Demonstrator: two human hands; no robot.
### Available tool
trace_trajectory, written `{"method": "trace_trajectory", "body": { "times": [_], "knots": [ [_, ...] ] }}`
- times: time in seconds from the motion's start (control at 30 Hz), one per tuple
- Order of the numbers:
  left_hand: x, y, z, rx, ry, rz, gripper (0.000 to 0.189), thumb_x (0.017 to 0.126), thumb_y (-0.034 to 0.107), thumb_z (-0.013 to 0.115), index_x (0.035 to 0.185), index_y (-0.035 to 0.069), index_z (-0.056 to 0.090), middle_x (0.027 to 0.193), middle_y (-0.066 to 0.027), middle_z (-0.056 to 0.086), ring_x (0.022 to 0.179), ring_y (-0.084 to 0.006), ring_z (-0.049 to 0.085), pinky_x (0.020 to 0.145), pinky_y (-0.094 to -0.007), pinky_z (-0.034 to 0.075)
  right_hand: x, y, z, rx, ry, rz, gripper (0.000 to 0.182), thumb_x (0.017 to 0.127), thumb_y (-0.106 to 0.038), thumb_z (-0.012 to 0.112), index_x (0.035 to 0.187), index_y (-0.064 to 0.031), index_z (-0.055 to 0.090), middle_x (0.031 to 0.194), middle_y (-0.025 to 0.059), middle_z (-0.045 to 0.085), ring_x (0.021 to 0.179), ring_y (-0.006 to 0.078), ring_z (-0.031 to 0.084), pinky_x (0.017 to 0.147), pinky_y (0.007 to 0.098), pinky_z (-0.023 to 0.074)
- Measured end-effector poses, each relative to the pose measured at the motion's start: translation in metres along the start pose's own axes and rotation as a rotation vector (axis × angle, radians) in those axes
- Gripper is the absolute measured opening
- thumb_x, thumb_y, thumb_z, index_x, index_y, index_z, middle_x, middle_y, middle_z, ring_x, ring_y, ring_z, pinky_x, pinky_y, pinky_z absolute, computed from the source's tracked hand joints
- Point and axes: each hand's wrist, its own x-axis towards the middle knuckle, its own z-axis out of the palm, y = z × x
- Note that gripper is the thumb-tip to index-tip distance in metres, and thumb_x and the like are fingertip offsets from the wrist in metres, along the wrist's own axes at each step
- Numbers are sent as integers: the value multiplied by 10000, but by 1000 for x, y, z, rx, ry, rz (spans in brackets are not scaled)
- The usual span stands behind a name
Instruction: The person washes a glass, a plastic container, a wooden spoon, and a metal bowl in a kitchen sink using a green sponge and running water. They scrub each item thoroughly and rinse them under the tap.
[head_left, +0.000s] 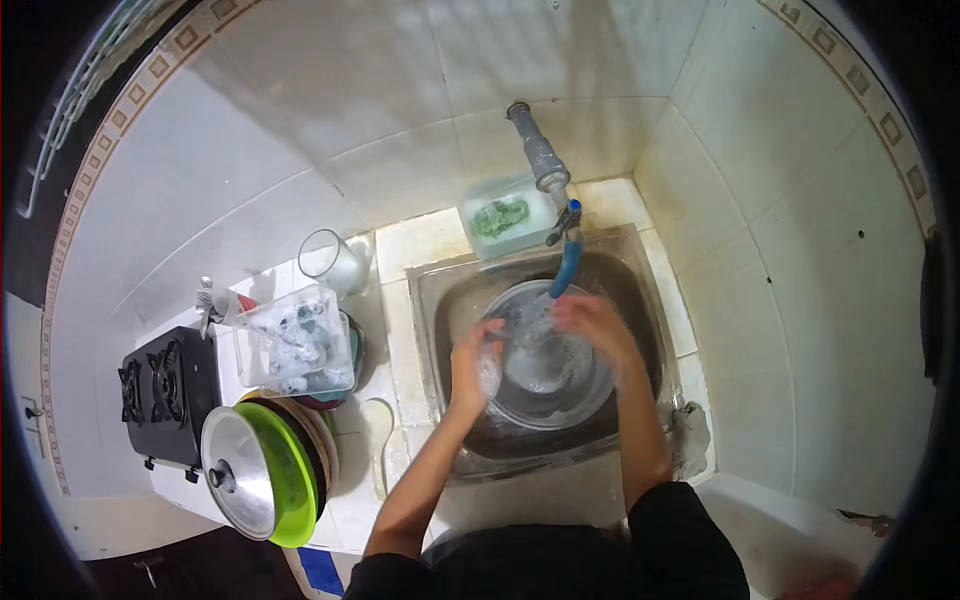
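Note:
A round metal basin (517, 420) with water in it sits inside the stainless-steel sink (442, 315). My left hand (474, 371), with suds on it, is at the basin's left rim, fingers bent; whether it grips the rim is unclear. Blurred by motion, my right hand (589, 322) is over the basin's right side, just below the end of the blue hose (568, 262). That hose hangs from the faucet (562, 217) over the basin. The water's surface looks churned and foamy beneath the hose.
Behind the sink, a plastic tub (517, 244) holds a green scouring pad (501, 217). To the left are a glass (341, 266), a sudsy plastic container (341, 352), a rice paddle (379, 450), a metal lid (240, 487), a lime-green basin (296, 480) and a gas stove (202, 375).

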Motion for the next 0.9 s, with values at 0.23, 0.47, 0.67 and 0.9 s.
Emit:
{"method": "trace_trajectory", "body": {
  "times": [0.23,0.47,0.67,0.9],
  "knots": [
    [-43,-27,11,278,89,-260,482,679,-18,486,1154,-48,407,806,-231,571,749,-350,566,668,-380,444,-7,-115,-1,61,328,-643,246,771,-28,548,1017,-22,570,1127,105,492,888,117,512,689,219,445],
    [-57,-37,11,244,108,-247,450,692,55,519,1118,-66,438,776,-279,554,740,-372,572,641,-382,453,11,-133,1,-341,411,-764,145,691,-36,604,831,-30,642,868,74,566,702,153,518,602,251,435],
    [-61,-27,9,278,96,-243,418,730,26,491,1129,-74,418,804,-283,552,760,-347,583,618,-369,454,11,-131,6,-375,456,-786,131,684,-75,611,803,-33,645,820,69,570,708,176,510,611,258,417],
    [-59,-32,11,303,57,-309,420,725,-24,456,1143,-47,421,813,-264,565,740,-338,588,620,-366,454,9,-132,8,-377,460,-736,170,693,-64,623,859,-32,640,901,84,573,781,151,508,649,241,427]
  ]
}}
